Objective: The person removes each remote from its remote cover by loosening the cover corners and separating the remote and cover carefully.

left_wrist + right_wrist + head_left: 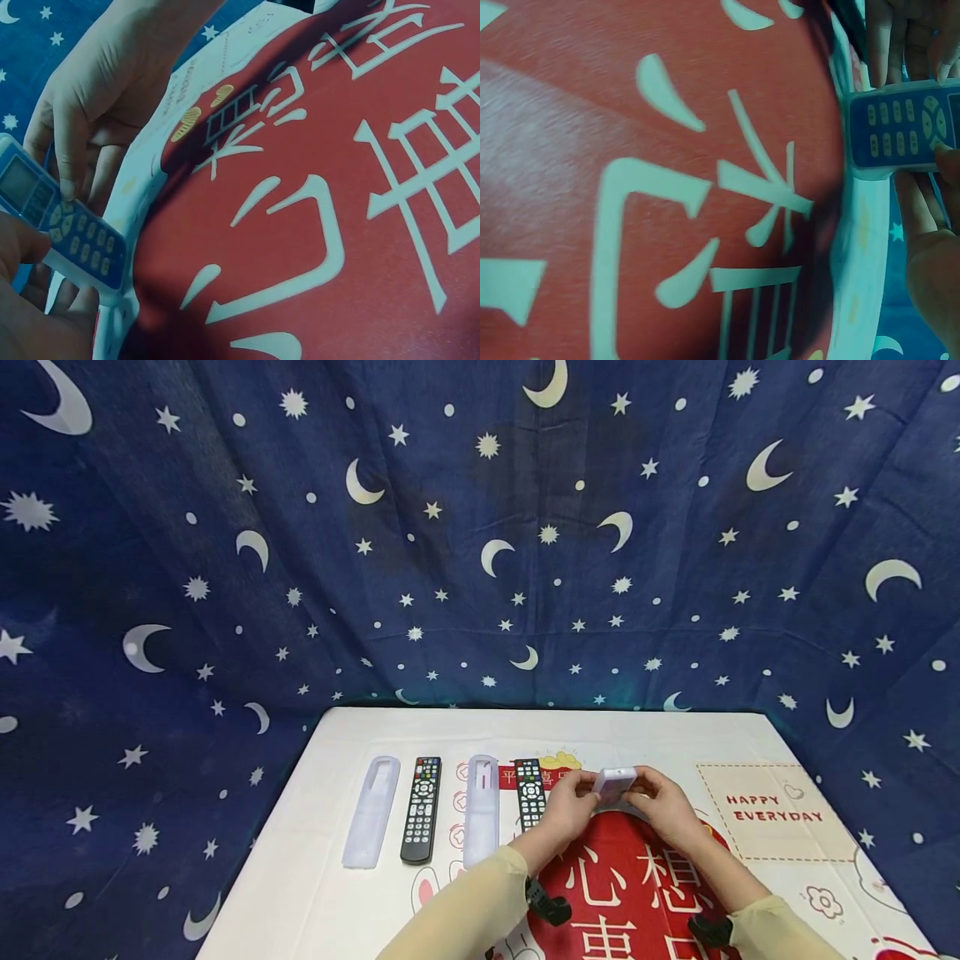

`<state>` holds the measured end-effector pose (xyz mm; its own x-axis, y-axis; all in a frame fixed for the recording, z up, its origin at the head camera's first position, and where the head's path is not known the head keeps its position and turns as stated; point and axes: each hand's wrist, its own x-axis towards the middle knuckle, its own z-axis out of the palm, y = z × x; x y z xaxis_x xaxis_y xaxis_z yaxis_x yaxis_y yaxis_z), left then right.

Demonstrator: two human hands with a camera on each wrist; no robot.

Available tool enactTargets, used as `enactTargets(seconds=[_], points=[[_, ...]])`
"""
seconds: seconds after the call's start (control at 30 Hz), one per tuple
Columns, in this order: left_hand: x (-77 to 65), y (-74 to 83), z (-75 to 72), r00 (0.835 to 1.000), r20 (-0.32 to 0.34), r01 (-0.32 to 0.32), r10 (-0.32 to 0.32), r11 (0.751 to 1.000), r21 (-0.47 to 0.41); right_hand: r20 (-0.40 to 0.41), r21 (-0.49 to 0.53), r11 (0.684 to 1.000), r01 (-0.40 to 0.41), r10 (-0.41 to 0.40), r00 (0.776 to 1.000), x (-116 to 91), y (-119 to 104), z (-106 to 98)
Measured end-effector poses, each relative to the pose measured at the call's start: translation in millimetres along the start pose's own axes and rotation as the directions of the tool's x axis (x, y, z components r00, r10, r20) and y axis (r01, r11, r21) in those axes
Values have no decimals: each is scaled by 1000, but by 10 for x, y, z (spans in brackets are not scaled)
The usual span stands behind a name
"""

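Observation:
Both hands hold a small remote control with a screen and rows of buttons (82, 244), cased in a pale translucent cover (870, 174). In the head view its whitish end (617, 774) is tilted up above the tabletop. My left hand (564, 814) pinches it on the left side, thumb at the button face. Opposite, my right hand (667, 814) grips the right side, its thumb also near the buttons. To the left lie two black remotes, one (422, 810) longer-looking, the other (531, 793) partly behind the left hand. Two translucent remote covers (372, 814) (482, 814) lie alongside them.
A white table (315, 860) carries a printed cloth with a large red area (607, 860) under the forearms. A beige printed panel (780, 835) lies to the right. Behind hangs a dark blue curtain (450, 568) with moons and stars.

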<state>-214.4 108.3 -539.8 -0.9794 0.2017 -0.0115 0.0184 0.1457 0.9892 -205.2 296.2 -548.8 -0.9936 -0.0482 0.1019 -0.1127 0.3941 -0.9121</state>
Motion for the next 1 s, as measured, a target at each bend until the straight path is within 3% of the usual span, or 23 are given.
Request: enactTargets(seconds=[0.17, 0.27, 0.37, 0.53, 0.63, 0.73, 0.87, 1.0], points=[[-29, -6, 34, 999, -1, 49, -49, 999, -12, -2, 24, 1000, -4, 4, 1000, -42, 13, -8], [-54, 18, 49, 992, 1, 126, -126, 989, -76, -4, 12, 1000, 6, -6, 1000, -62, 23, -30], [-87, 52, 46, 967, 41, 255, -252, 946, -199, -10, -26, 1000, -8, 7, 1000, -89, 28, -61], [-133, 88, 31, 910, 143, 415, -390, 840, -350, 23, -9, 997, -71, 71, 997, -131, 44, -113], [-147, 90, 38, 890, 181, 455, -418, 796, -398, 63, 27, 995, -93, 91, 994, -153, 50, -141], [-151, 73, 48, 881, 205, 472, -426, 770, -429, 97, 27, 995, -91, 88, 991, -180, 42, -166], [-158, 41, 42, 869, 239, 495, -433, 754, -432, 135, 14, 993, -114, 111, 985, -206, 44, -201], [-173, 16, 36, 857, 267, 515, -441, 753, -409, 164, 37, 980, -196, 188, 968, -206, 64, -217]])
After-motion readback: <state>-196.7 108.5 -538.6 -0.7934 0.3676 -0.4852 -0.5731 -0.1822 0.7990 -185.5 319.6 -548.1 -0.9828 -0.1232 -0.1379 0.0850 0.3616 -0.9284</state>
